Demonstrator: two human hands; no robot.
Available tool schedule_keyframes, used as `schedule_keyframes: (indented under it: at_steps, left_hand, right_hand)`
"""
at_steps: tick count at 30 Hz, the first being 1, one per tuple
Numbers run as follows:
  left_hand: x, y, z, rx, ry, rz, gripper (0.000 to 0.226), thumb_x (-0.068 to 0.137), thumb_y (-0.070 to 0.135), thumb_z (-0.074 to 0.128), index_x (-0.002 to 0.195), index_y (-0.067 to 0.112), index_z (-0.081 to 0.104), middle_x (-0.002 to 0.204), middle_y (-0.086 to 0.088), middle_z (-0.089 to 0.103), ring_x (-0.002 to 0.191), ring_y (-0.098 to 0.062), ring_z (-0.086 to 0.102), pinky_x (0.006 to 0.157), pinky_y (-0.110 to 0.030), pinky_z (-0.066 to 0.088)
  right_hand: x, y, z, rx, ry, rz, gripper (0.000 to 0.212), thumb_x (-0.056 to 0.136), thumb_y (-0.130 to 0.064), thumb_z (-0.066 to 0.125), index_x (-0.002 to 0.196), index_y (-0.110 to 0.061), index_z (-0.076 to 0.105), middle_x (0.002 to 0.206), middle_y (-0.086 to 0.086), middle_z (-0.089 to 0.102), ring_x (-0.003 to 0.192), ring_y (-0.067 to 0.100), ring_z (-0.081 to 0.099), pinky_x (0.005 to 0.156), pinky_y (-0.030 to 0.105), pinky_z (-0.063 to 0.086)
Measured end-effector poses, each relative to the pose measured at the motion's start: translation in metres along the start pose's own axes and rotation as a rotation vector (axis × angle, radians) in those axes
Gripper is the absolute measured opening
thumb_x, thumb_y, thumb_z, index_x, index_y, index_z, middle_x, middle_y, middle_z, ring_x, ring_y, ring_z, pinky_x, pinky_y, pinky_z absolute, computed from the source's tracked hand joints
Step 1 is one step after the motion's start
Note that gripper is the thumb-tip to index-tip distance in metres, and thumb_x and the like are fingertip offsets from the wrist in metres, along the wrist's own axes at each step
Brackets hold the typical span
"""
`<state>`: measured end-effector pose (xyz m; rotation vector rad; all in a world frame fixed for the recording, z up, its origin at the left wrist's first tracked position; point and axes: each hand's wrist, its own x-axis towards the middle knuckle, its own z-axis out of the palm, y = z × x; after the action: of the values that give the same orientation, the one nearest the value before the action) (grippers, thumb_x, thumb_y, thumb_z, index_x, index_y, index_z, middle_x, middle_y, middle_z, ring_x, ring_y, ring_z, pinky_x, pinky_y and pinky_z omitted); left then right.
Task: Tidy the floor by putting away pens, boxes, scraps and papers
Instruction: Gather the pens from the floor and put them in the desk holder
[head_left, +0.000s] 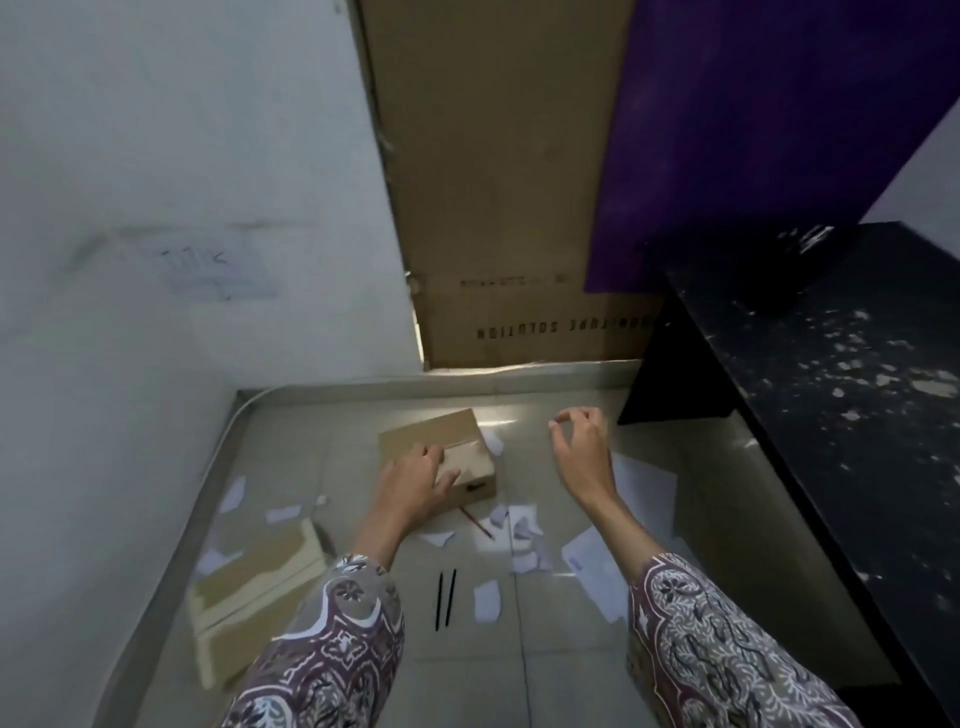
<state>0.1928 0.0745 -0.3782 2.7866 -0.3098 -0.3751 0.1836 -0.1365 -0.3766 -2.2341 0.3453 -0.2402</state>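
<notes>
A small closed cardboard box (447, 431) sits on the tiled floor near the back wall. My left hand (415, 480) rests on its top with the fingers spread over the near edge. My right hand (582, 441) hovers to the right of the box, fingers loosely curled, holding nothing. Two black pens (445, 597) lie side by side on the floor between my arms. A red pen (475, 522) lies just in front of the box. Torn white paper scraps (522, 525) and larger sheets (644, 488) are scattered around.
A flattened cardboard box (254, 587) lies at the left by the white wall (156, 260). A tall cardboard carton (498, 208) and a purple board (753, 130) stand at the back. A black table (831, 389) dotted with paper bits fills the right side.
</notes>
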Motion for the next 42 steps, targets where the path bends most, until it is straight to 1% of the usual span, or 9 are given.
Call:
schedule_keyframes:
  at_steps: [6, 11, 13, 20, 25, 29, 33, 36, 42]
  left_hand:
    - [-0.033, -0.046, 0.054, 0.049, -0.038, -0.106, 0.037, 0.097, 0.037, 0.038, 0.119, 0.01, 0.049, 0.12, -0.01, 0.055, 0.107, -0.027, 0.055, 0.09, -0.038, 0.044]
    - [-0.044, -0.082, 0.122, 0.05, -0.101, -0.162, 0.037, 0.097, 0.038, 0.036, 0.119, 0.011, 0.049, 0.121, -0.008, 0.054, 0.108, -0.026, 0.054, 0.092, -0.037, 0.044]
    - [-0.039, -0.1, 0.155, 0.072, -0.122, -0.177, 0.037, 0.098, 0.038, 0.035, 0.12, 0.011, 0.049, 0.121, -0.007, 0.054, 0.109, -0.025, 0.054, 0.093, -0.036, 0.044]
    - [0.016, -0.168, 0.289, 0.114, -0.183, -0.152, 0.035, 0.098, 0.035, 0.035, 0.122, 0.011, 0.046, 0.122, -0.008, 0.052, 0.111, -0.027, 0.051, 0.091, -0.037, 0.041]
    - [0.069, -0.227, 0.399, 0.145, -0.133, -0.155, 0.034, 0.097, 0.033, 0.038, 0.121, 0.011, 0.045, 0.121, -0.009, 0.051, 0.111, -0.028, 0.051, 0.09, -0.038, 0.04]
    - [0.104, -0.263, 0.479, 0.17, -0.108, -0.164, 0.033, 0.096, 0.031, 0.039, 0.12, 0.009, 0.044, 0.121, -0.01, 0.05, 0.112, -0.029, 0.051, 0.09, -0.038, 0.04]
    - [0.132, -0.287, 0.548, 0.233, -0.145, -0.189, 0.038, 0.097, 0.032, 0.038, 0.126, 0.008, 0.042, 0.128, -0.012, 0.047, 0.119, -0.03, 0.048, 0.096, -0.04, 0.039]
    - [0.148, -0.294, 0.589, 0.239, -0.157, -0.203, 0.038, 0.097, 0.03, 0.037, 0.127, 0.007, 0.041, 0.131, -0.012, 0.046, 0.121, -0.029, 0.046, 0.097, -0.039, 0.038]
    - [0.161, -0.299, 0.627, 0.214, -0.176, -0.213, 0.03, 0.097, 0.019, 0.038, 0.124, 0.006, 0.043, 0.13, -0.012, 0.047, 0.121, -0.028, 0.048, 0.097, -0.036, 0.039]
  right_hand:
    - [-0.033, 0.032, 0.067, -0.015, -0.154, -0.027, 0.018, 0.095, -0.015, 0.046, 0.103, -0.003, 0.057, 0.11, 0.01, 0.046, 0.102, 0.019, 0.045, 0.077, 0.023, 0.035]
    - [-0.059, 0.082, 0.131, -0.031, -0.261, -0.005, 0.018, 0.093, -0.015, 0.048, 0.101, -0.002, 0.058, 0.112, 0.01, 0.048, 0.108, 0.022, 0.045, 0.084, 0.033, 0.044]
    - [-0.065, 0.107, 0.162, -0.032, -0.29, -0.005, 0.016, 0.093, -0.013, 0.048, 0.1, -0.003, 0.059, 0.11, 0.01, 0.049, 0.107, 0.023, 0.047, 0.085, 0.032, 0.044]
    - [-0.072, 0.209, 0.289, -0.14, -0.373, -0.06, 0.019, 0.093, -0.011, 0.048, 0.107, -0.002, 0.057, 0.117, 0.012, 0.049, 0.113, 0.024, 0.045, 0.085, 0.028, 0.037]
    - [-0.063, 0.294, 0.389, -0.199, -0.399, -0.132, 0.021, 0.093, -0.012, 0.047, 0.107, 0.0, 0.056, 0.118, 0.013, 0.048, 0.113, 0.024, 0.045, 0.087, 0.03, 0.039]
    - [-0.045, 0.352, 0.451, -0.319, -0.519, -0.183, 0.025, 0.095, -0.015, 0.044, 0.113, -0.002, 0.052, 0.124, 0.013, 0.044, 0.111, 0.025, 0.047, 0.088, 0.033, 0.042]
    - [-0.023, 0.394, 0.494, -0.454, -0.624, -0.195, 0.027, 0.094, -0.016, 0.043, 0.117, -0.004, 0.05, 0.127, 0.013, 0.04, 0.113, 0.029, 0.046, 0.091, 0.037, 0.043]
    - [-0.009, 0.413, 0.511, -0.551, -0.616, -0.227, 0.028, 0.093, -0.015, 0.043, 0.116, -0.002, 0.051, 0.128, 0.016, 0.04, 0.117, 0.031, 0.044, 0.095, 0.04, 0.043]
    - [0.009, 0.42, 0.511, -0.739, -0.545, -0.278, 0.027, 0.092, -0.012, 0.043, 0.115, 0.0, 0.052, 0.126, 0.019, 0.041, 0.115, 0.035, 0.044, 0.089, 0.041, 0.042]
